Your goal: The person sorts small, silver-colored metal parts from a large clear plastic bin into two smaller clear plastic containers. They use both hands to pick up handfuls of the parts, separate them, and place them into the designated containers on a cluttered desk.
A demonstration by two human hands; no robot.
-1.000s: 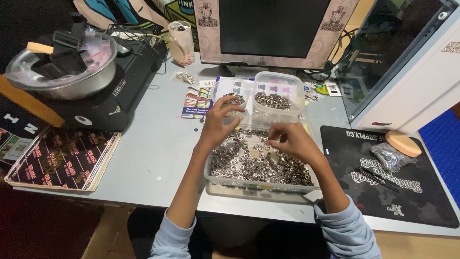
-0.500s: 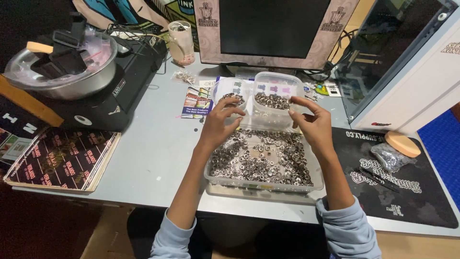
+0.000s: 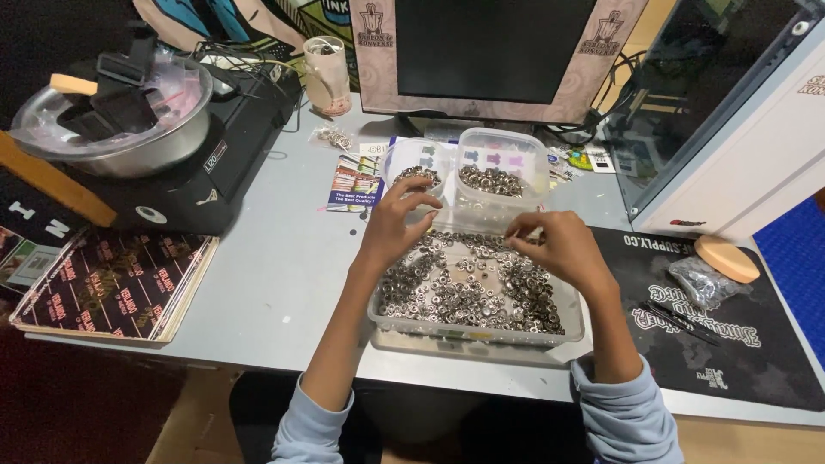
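A large clear plastic tray [image 3: 563, 331] full of small silver metal rings sits at the desk's front edge. Behind it stand a small round clear tub [image 3: 414, 161] and a square clear tub [image 3: 501, 155], each holding some of the same rings. My left hand [image 3: 397, 222] hovers at the tray's far left corner, fingers curved apart just below the round tub. My right hand [image 3: 560, 249] is over the tray's far right part, fingertips pinched together. Whether a ring sits between them is too small to see.
A monitor [image 3: 490, 51] stands behind the tubs. A black machine with a steel bowl [image 3: 129, 129] is at the left, with a patterned board [image 3: 112, 288] in front of it. A black mat [image 3: 722, 344] with a small bag and an orange disc lies right. A cup [image 3: 326, 73] stands at the back.
My right hand went from the tray up to the square tub, then came back down over the tray. My left hand stayed by the round tub.
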